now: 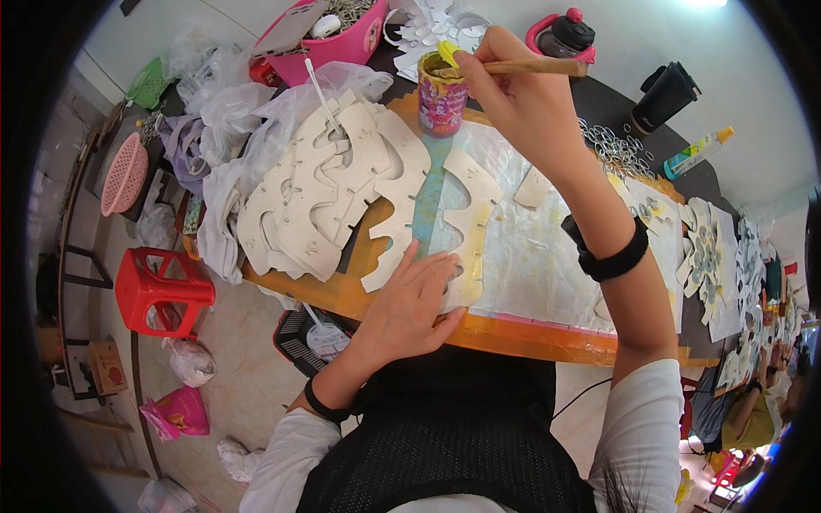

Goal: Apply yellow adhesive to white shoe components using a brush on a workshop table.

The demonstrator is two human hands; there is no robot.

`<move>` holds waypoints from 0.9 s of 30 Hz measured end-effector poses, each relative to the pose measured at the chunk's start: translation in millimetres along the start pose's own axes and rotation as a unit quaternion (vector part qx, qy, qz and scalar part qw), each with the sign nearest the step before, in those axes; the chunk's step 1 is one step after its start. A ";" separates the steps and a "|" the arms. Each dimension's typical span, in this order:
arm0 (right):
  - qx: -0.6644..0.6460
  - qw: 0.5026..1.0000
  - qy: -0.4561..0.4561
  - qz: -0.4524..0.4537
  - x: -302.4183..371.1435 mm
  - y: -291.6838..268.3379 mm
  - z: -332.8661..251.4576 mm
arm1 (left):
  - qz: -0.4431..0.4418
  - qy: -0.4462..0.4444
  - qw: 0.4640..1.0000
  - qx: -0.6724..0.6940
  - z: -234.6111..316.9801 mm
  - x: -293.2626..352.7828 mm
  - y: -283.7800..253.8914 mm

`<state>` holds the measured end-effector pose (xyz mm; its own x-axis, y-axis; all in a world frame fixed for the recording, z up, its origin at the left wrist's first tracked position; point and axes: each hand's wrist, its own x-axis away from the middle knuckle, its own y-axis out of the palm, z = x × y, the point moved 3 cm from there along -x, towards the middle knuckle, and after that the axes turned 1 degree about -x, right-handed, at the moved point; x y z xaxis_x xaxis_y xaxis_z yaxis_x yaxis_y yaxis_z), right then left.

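Note:
My right hand (523, 101) is closed around a brush (547, 67) with a wooden handle, its tip end at the mouth of a purple patterned cup (443, 111). Yellow residue coats the cup's rim, and a bright yellow bit (446, 53) shows there beside my fingers. What is inside the cup is mostly hidden. My left hand (404, 308) lies with fingers stretched over the lower end of a cream scalloped cut piece (481, 209), holding nothing. To its left, a fanned pile of similar cream pieces (321, 188) covers that side of the table.
Metal rings (617, 147) lie by a black tumbler (665, 96) and a glue-type bottle (697, 152). A pink basin (346, 38) stands at the back left. White sheeting (547, 256) covers the worktop. On the floor at left is a red stool (162, 291). Other people sit far right.

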<state>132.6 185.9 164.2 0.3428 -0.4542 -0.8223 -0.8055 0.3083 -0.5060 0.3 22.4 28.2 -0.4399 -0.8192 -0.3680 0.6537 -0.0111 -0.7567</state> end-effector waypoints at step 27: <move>-0.669 0.654 0.336 0.111 127.5 -156.5 56.5 | 0.026 0.034 0.998 -0.041 0.0 3.7 2.7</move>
<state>329.6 126.9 123.9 0.2189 -0.9257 -0.3085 -0.6555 -0.3737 0.6562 0.5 19.2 24.7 -0.4501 -0.7764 -0.4412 0.6247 0.0793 -0.7768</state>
